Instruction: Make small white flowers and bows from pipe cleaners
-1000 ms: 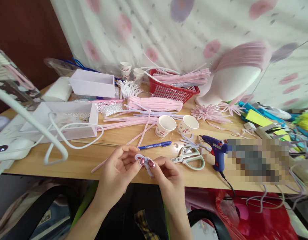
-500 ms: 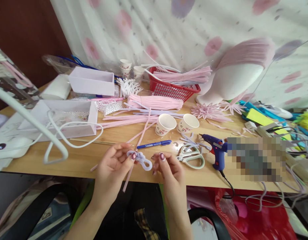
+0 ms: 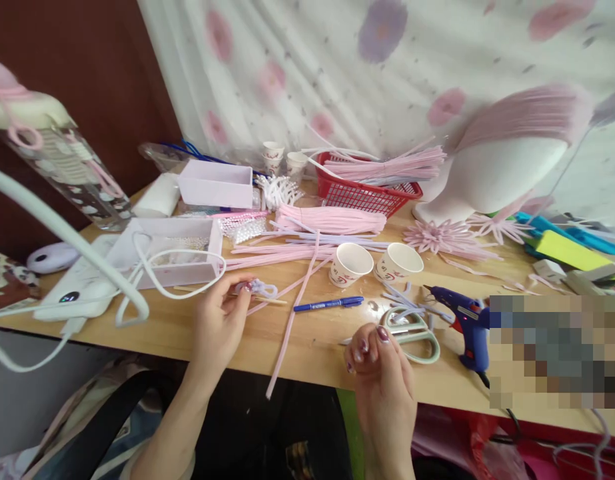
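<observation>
My left hand (image 3: 221, 323) pinches a looped lavender pipe-cleaner piece (image 3: 265, 289) between thumb and fingers, above the left part of the table. Some of that piece is hidden behind the fingertips. Further right, my right hand (image 3: 384, 363) is closed, its fingers curled and the thumb over them; nothing shows in it. It hovers by the near side of the pale green scissors (image 3: 421, 337) and partly covers them. Between the hands, a long pink pipe cleaner (image 3: 294, 317) lies across the wooden table, passing close to a blue pen (image 3: 329, 304).
Two paper cups (image 3: 351, 264) stand behind the pen. A blue hot glue gun (image 3: 467, 327) lies at the right. Behind are pink pipe-cleaner bundles (image 3: 332, 220), a red basket (image 3: 367, 193) and a white mannequin head (image 3: 512, 157). A white cable (image 3: 187, 253) loops over a box at left.
My hands have moved apart: the left went left with the lavender piece, the right moved right toward the scissors. The pink pipe cleaner now lies clear of my left hand. The view has shifted left.
</observation>
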`<state>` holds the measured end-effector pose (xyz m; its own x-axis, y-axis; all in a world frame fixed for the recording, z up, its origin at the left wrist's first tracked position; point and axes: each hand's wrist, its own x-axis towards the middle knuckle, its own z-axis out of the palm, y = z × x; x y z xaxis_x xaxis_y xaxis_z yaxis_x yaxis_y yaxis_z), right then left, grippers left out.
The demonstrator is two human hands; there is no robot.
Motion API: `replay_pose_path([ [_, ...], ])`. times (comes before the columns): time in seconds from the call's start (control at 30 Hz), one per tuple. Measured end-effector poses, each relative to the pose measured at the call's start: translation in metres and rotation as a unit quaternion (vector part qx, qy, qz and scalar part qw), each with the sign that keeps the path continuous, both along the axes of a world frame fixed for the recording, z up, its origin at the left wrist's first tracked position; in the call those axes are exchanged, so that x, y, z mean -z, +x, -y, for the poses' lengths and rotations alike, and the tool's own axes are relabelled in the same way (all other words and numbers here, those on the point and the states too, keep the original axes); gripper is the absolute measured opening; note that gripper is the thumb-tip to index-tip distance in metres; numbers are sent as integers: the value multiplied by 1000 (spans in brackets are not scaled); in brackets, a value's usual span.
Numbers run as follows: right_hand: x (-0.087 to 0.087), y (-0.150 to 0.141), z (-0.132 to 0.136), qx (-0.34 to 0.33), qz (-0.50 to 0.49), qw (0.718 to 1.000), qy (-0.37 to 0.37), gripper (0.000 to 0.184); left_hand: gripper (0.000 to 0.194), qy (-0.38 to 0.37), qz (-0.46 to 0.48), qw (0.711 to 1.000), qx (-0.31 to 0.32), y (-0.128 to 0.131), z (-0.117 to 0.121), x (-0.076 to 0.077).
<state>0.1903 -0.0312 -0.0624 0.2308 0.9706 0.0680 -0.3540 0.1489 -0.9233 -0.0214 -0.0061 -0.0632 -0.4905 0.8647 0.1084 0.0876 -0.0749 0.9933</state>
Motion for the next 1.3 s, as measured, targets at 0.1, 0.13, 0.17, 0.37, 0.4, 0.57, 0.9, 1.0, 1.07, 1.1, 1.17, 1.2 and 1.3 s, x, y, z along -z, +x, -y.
replay_pose_path([
  [0.1,0,1,5,-8,14,1000,-3,50,29,-3,55,998,10,1,-2,2],
  [0.13,0,1,6,-4,25,1000,-2,51,30,-3,78,997,14,3,-1,0],
  [0.17,-1,0,7,7,42,999,4,52,31,-1,95,995,18,6,1,-2],
  [0.37,-10,-12,4,19,154,986,67,12,26,-4,69,996,56,23,16,-17],
  [0.4,-11,-14,3,-2,143,987,71,15,25,-5,54,997,62,24,16,-16],
  [0.57,-11,-20,6,-21,100,992,70,17,19,13,-128,992,15,12,5,-8],
  [0.9,-10,-25,-23,-69,292,954,14,45,20,37,-113,993,28,12,2,-6],
  [1.0,-19,-36,-41,-137,409,901,34,49,18,45,-107,992,42,18,5,-9],
  [1.07,-22,-46,-49,-150,429,889,51,45,17,50,-114,991,43,21,6,-11],
  [1.1,-22,-51,-52,-145,428,891,52,43,16,53,-112,991,44,23,7,-12],
  [1.17,-21,-58,-56,-123,423,897,45,40,15,50,-76,994,58,23,7,-13],
  [1.2,-20,-61,-57,-113,424,898,39,39,14,43,-36,996,72,22,7,-13],
  [1.3,-18,-63,-59,-108,443,890,22,39,20,17,152,982,114,14,7,-12],
])
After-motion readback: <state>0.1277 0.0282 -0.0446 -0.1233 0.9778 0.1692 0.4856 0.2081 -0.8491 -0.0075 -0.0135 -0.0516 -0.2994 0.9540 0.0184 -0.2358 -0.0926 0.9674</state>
